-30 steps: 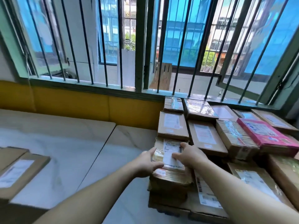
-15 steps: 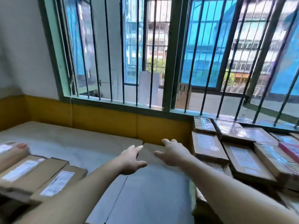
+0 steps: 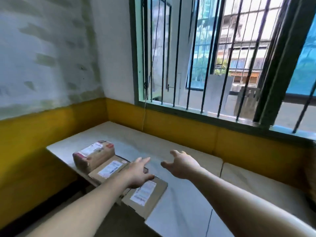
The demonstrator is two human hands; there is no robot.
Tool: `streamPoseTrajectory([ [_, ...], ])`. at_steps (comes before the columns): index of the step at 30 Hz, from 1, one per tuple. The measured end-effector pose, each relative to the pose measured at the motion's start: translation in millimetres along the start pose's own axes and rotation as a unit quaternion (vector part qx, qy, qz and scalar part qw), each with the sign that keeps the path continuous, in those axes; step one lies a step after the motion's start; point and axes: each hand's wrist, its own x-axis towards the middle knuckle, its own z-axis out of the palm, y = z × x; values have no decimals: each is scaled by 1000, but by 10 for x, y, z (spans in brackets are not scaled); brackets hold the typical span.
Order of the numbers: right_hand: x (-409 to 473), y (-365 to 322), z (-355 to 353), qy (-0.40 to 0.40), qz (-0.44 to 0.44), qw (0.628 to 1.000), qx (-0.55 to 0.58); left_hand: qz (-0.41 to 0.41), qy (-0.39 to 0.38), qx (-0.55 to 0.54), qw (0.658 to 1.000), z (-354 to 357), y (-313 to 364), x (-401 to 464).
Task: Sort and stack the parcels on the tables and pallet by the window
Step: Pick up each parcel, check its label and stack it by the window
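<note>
While the smooth pale table (image 3: 171, 151) spans the middle, three taped cardboard parcels (image 3: 106, 170) lie at eight o'clock, and the left hand (image 3: 136, 173) and right hand (image 3: 183, 164) hover above, fingers spread, holding nothing.

Both hands reach over the pale table (image 3: 179, 211), holding nothing: left hand (image 3: 138, 173) above three labelled parcels (image 3: 145, 192) (cardboard), right hand (image 3: 183, 165) beside it. Fingers spread.
</note>
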Motion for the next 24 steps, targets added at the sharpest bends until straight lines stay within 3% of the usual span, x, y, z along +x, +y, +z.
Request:
streamPoseTrajectory([
  [5,559,-367,184,-17,-25,999,9,-37,2,-34,999,-144,-506,372],
  [14,1754,-927,386,-47,-61,997,25,-111,31,23,993,-634,-1182,1115],
  [18,2105,-1295,564,-67,-74,995,27,-144,37,0,989,-770,-1676,1361],
  [24,2568,-1928,916,-71,-60,995,29,-137,18,8,990,-1002,-2490,1742],
])
